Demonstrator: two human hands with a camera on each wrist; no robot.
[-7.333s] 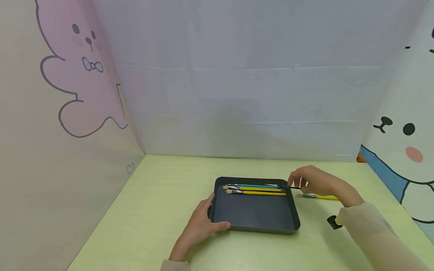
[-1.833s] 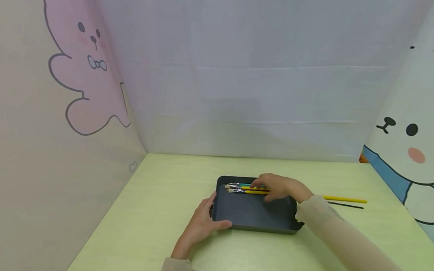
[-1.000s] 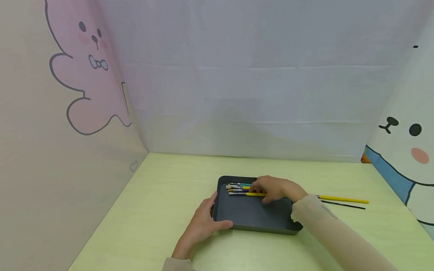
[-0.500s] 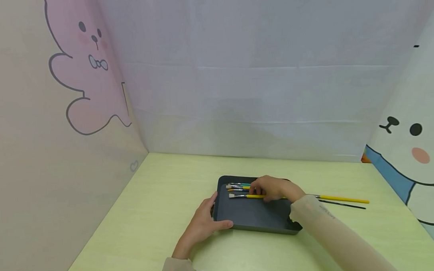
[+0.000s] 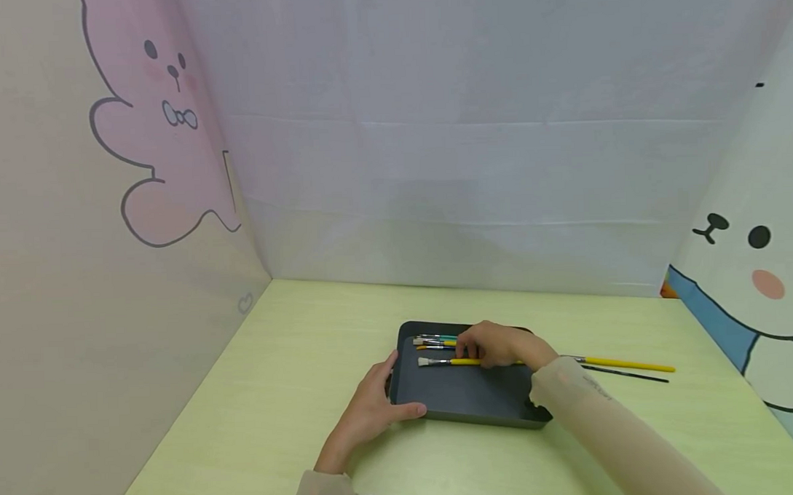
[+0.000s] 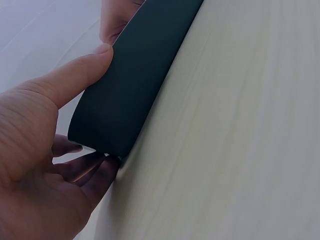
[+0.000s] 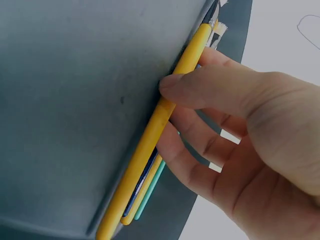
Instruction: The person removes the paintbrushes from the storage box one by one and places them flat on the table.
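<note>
My left hand grips the left front corner of a dark grey tray, thumb on the front wall and fingers around the side. In the left wrist view, the thumb presses the tray wall. Over the tray, my right hand pinches a yellow-handled paintbrush, its pale flat bristles pointing left. The right wrist view shows thumb and fingers on the yellow paintbrush's handle. Behind it several paintbrushes lie side by side, partly hidden by the hand, with teal, yellow and dark handles.
On the pale table, right of the tray, lie another yellow paintbrush and a thin black-handled paintbrush, partly behind the right sleeve. A white sheet stands at the back, with cartoon-printed sheets at both sides.
The black paintbrush, earlier in my right hand, now lies on the table. My right hand has since taken a yellow paintbrush and shifted it forward from the others. My left hand stays put.
</note>
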